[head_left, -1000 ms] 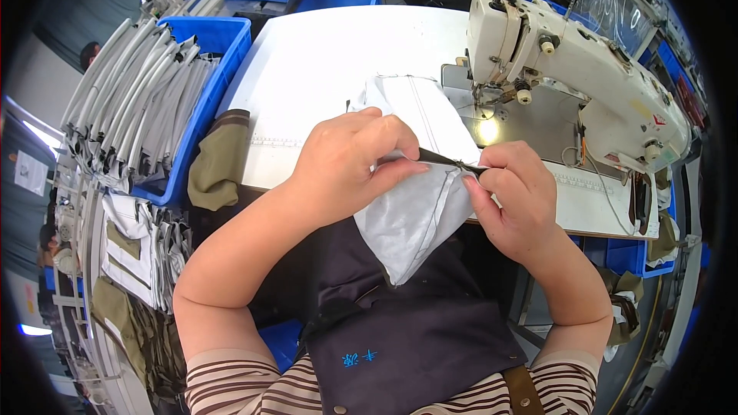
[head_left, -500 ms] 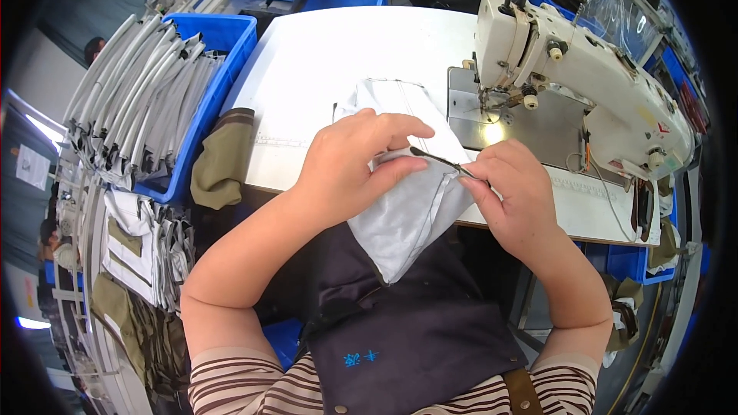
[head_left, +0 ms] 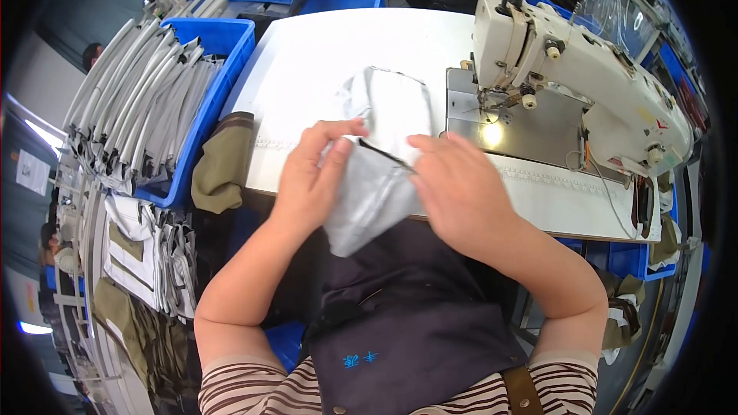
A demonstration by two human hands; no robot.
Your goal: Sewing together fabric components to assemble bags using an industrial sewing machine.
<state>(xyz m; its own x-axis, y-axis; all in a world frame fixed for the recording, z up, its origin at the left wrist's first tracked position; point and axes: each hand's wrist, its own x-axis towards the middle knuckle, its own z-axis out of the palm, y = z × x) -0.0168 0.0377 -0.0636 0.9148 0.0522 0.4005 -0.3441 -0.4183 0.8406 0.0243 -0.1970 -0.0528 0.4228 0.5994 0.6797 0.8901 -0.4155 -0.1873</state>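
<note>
A silver-grey and white sewn fabric piece point(head_left: 367, 198) with a dark edge strip hangs between my hands, over the front edge of the white table. Its far part lies on the tabletop. My left hand point(head_left: 311, 173) is closed on the left end of the dark edge, thumb on top. At the other end of that edge, my right hand point(head_left: 460, 194) is closed on the fabric, slightly smeared by motion. To the right of the fabric stands a white sewing machine point(head_left: 573, 69), its lamp lighting the metal plate point(head_left: 530, 129) under the needle.
Left of the white table point(head_left: 307, 50), a blue bin point(head_left: 244, 54) holds many grey-white pieces. An olive cloth point(head_left: 223, 161) drapes by the table's left edge. Below the bin are stacked white and grey pieces point(head_left: 138, 250) and olive fabric point(head_left: 127, 330). Dark-handled tools point(head_left: 643, 204) hang at the table's right end.
Both hands have shifted left with the fabric piece, the right hand more so. The fabric's lower tip has risen and swung left, and its far part is folded differently on the table.
</note>
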